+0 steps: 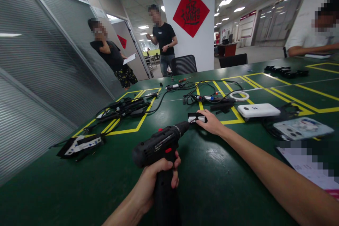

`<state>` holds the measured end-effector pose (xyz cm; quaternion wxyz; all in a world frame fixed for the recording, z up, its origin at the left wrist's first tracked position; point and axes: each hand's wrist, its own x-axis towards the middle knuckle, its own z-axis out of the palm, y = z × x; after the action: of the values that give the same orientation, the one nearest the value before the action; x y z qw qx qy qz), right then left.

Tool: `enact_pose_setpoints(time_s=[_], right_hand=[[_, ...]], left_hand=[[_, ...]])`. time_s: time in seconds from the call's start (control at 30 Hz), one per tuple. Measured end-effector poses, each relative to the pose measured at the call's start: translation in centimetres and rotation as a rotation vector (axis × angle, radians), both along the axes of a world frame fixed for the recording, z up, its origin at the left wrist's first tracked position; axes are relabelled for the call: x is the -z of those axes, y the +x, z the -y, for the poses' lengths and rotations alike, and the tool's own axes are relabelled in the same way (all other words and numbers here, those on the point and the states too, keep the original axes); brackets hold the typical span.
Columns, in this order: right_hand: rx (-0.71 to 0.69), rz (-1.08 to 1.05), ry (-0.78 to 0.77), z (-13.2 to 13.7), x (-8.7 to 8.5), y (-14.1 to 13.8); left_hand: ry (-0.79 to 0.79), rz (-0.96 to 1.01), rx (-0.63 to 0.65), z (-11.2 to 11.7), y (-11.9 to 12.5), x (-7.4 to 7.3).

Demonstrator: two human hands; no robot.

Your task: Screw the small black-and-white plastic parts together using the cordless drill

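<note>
My left hand is gripping the black drill by its handle; my right hand is pinching the small black-and-white part right at the drill's tip, contact unclear. Green tabletop is stretching leftward to yellow tape framing tangled cables. White box-shaped device and phone are lying right of the part. Beyond the far edge, 2 people are standing.
</note>
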<state>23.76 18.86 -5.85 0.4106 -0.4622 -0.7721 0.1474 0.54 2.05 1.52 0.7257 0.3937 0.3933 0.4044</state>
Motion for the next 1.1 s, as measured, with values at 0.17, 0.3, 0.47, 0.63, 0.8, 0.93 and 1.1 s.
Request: enact_pose_setpoints(time_s=[0.17, 0.3, 0.47, 0.63, 0.8, 0.93, 1.1], right_hand=[[0.001, -0.003, -0.009, 0.0, 0.0, 0.0], [-0.004, -0.006, -0.008, 0.1, -0.1, 0.0], [-0.015, -0.012, -0.023, 0.1, 0.0, 0.1], [-0.012, -0.007, -0.025, 0.2, 0.0, 0.2], [-0.014, 0.002, -0.023, 0.2, 0.0, 0.1], [-0.005, 0.007, -0.021, 0.2, 0.0, 0.1], [0.002, 0.017, -0.018, 0.1, 0.1, 0.1]], left_hand=[[0.015, -0.055, 0.009, 0.1, -0.1, 0.1], [0.013, -0.073, -0.02, 0.4, 0.1, -0.1], [0.015, -0.067, -0.061, 0.4, 0.7, -0.5], [0.017, -0.084, -0.053, 0.4, 0.7, -0.5], [0.021, -0.075, -0.028, 0.2, 0.2, -0.3], [-0.026, 0.013, 0.017, -0.1, -0.3, -0.2], [-0.039, 0.034, -0.02, -0.1, -0.4, -0.3]])
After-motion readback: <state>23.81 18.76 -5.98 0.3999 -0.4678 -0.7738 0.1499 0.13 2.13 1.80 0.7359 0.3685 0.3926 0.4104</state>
